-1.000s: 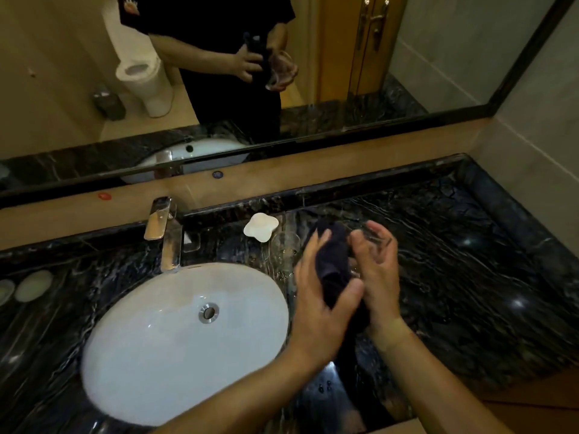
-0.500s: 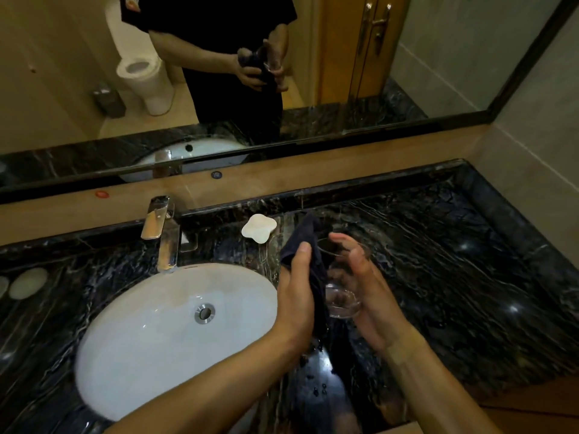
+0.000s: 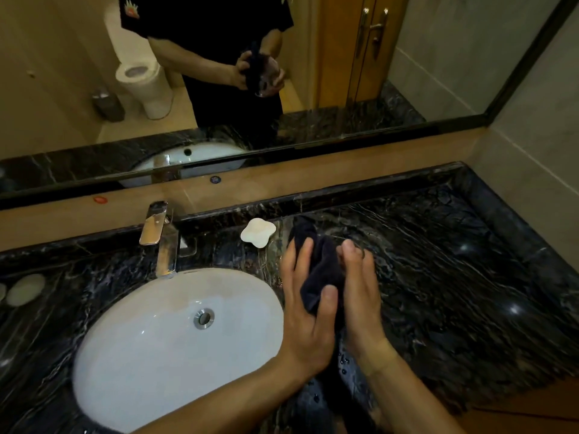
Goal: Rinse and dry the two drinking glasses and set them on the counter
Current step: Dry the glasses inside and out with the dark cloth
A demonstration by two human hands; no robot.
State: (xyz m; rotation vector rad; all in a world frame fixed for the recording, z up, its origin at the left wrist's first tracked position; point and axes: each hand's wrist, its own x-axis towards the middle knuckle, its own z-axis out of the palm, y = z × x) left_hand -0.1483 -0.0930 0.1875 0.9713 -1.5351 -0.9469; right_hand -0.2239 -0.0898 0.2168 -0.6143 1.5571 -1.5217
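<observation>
Glass (image 3: 355, 249) shows only as a sliver of clear rim past the right fingertips; the rest is hidden between the two hands and the cloth (image 3: 319, 270), so its shape and whether it is wet cannot be told here. In the mirror (image 3: 438, 73) it appears as a clear tumbler, with the dark cloth bunched against it. It is held up over the counter (image 3: 454, 292), just right of the sink (image 3: 163, 346).

The cloth is dark, navy or black, crumpled, with one corner sticking up above the fingers. The left hand (image 3: 308, 311) lies flat against it, fingers straight and slightly spread, the thumb pressed on the cloth's lower fold. The right hand (image 3: 360, 292) faces it from the other side, fingers straight and close together, their tips at the rim; whether its thumb grips the glass cannot be told.

Water drops dot the dark marble counter below the wrists. A chrome tap (image 3: 161, 238) stands behind the white oval sink, and a pale, lobed soap dish (image 3: 257, 232) sits on the counter near the cloth's raised corner.
</observation>
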